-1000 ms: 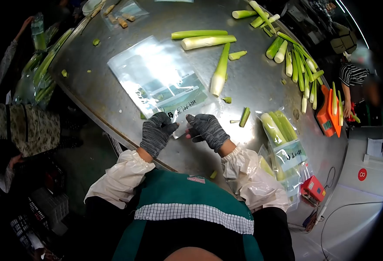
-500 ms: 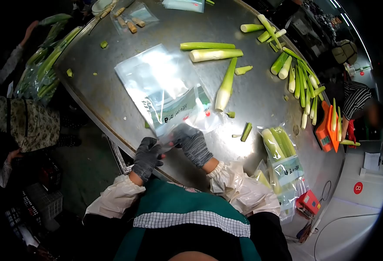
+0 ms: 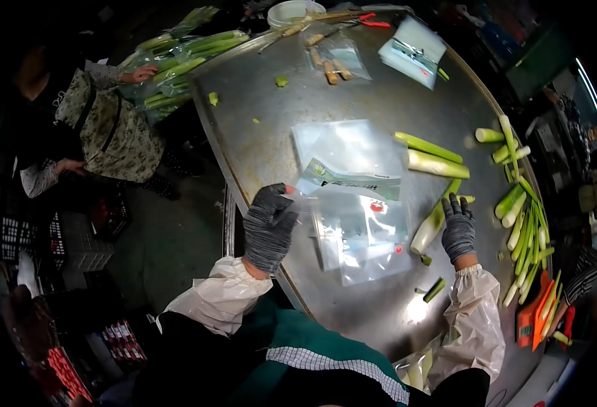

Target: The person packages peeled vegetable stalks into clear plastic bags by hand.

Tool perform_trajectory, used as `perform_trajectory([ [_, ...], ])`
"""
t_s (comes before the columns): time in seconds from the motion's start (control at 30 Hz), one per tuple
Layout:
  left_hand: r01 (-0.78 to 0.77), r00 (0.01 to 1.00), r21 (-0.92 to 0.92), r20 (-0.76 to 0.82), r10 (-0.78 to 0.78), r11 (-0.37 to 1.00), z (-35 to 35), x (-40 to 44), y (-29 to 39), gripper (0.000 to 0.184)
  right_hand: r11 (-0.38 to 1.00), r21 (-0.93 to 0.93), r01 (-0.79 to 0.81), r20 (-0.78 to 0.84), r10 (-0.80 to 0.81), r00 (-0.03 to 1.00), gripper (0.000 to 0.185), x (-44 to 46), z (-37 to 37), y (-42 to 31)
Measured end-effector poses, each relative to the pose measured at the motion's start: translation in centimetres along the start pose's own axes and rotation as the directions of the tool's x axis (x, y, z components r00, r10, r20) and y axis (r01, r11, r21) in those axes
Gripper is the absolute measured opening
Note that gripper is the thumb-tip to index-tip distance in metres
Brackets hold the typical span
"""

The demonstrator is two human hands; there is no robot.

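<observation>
My left hand (image 3: 271, 227), in a dark grey knit glove with bare fingertips, is closed in a pinch on the near-left edge of a clear plastic bag (image 3: 373, 261). This bag lies on a stack of similar clear bags (image 3: 336, 139) with a printed green-and-white band. Off to the right, my right hand (image 3: 459, 234), gloved the same way, has its fingers stretched out beside a green-and-white vegetable stalk (image 3: 428, 230); whether it touches the stalk I cannot tell. Just beyond, two more stalks (image 3: 434, 164) lie side by side.
Many stalks (image 3: 529, 230) are piled along the metal table's (image 3: 257, 146) right side, near an orange scale (image 3: 534, 319). Cut scraps (image 3: 434, 290) lie nearby. Wooden-handled tools (image 3: 329, 68) and more bags (image 3: 414, 51) rest at the far end. A person (image 3: 118, 129) stands left; another person's arm (image 3: 570, 292) is right.
My right hand has left the bags and moved right, its fingers opening near the stalk. My left hand stays at the bag's edge. The head view has turned, shifting the whole scene.
</observation>
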State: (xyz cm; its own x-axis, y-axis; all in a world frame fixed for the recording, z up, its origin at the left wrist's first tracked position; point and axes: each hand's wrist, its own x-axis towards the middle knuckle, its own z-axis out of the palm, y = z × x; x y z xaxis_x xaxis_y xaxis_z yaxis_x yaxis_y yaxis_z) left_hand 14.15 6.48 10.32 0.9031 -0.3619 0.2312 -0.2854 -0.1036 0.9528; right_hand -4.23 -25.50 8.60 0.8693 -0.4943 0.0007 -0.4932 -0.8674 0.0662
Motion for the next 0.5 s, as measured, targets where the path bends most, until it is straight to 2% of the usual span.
perform_trajectory([
  [0.07, -0.052, 0.999, 0.025, 0.005, 0.052, 0.998, 0.3, 0.0, -0.8, 0.014, 0.931, -0.243, 0.272, 0.178, -0.233, 0.956, 0.053, 1.2, 1.5, 1.0],
  [0.1, -0.07, 0.998, 0.018, -0.005, 0.07, 0.997, 0.3, 0.1, -0.3, 0.013, 0.922, -0.206, 0.329, 0.146, -0.303, 0.942, 0.044, 1.5, 3.1, 1.9],
  [0.13, -0.072, 0.997, 0.021, -0.009, 0.072, 0.997, 0.2, 0.4, 0.1, 0.013, 0.921, -0.205, 0.331, 0.143, -0.307, 0.941, 0.044, 2.0, 3.8, 2.2],
  [0.2, -0.199, 0.979, 0.109, -0.03, 0.203, 0.974, -0.2, 0.9, 0.3, 0.011, 0.921, -0.124, 0.368, 0.216, -0.337, 0.916, 0.033, 2.7, 4.4, 2.9],
  [0.23, -0.34, 0.935, 0.183, -0.036, 0.352, 0.922, -0.5, 1.5, 0.0, 0.011, 0.908, -0.105, 0.405, 0.127, -0.392, 0.911, 0.027, 3.1, 4.4, 3.1],
  [0.27, -0.338, 0.936, 0.178, -0.036, 0.349, 0.924, -0.9, 1.7, -0.3, 0.011, 0.909, -0.108, 0.403, 0.131, -0.389, 0.912, 0.027, 3.3, 4.2, 3.4],
  [0.33, -0.309, 0.929, 0.296, -0.111, 0.354, 0.904, -1.3, 2.2, -1.0, 0.01, 0.942, -0.043, 0.332, 0.15, -0.322, 0.935, 0.033, 3.8, 2.4, 3.0],
  [0.37, -0.112, 0.964, 0.053, -0.238, 0.121, 0.992, -0.6, 1.9, -1.2, 0.008, 0.933, -0.034, 0.359, 0.073, -0.356, 0.932, 0.036, 4.0, 3.0, 3.7],
  [0.4, -0.103, 0.97, 0.039, -0.215, 0.109, 0.994, -0.6, 1.9, -1.2, 0.008, 0.93, 0.064, 0.361, 0.036, -0.364, 0.931, 0.037, 4.2, 2.2, 3.6],
  [0.47, -0.12, 0.972, 0.394, -0.141, 0.189, 0.911, -0.9, 2.4, -1.3, 0.005, 0.933, 0.135, 0.332, -0.031, -0.331, 0.943, 0.047, 4.7, 1.6, 3.8],
  [0.5, -0.11, 0.973, 0.361, -0.152, 0.175, 0.926, -0.4, 2.3, -1.8, 0.006, 0.934, 0.168, 0.316, -0.016, -0.318, 0.948, 0.049, 4.8, 1.5, 4.2],
])
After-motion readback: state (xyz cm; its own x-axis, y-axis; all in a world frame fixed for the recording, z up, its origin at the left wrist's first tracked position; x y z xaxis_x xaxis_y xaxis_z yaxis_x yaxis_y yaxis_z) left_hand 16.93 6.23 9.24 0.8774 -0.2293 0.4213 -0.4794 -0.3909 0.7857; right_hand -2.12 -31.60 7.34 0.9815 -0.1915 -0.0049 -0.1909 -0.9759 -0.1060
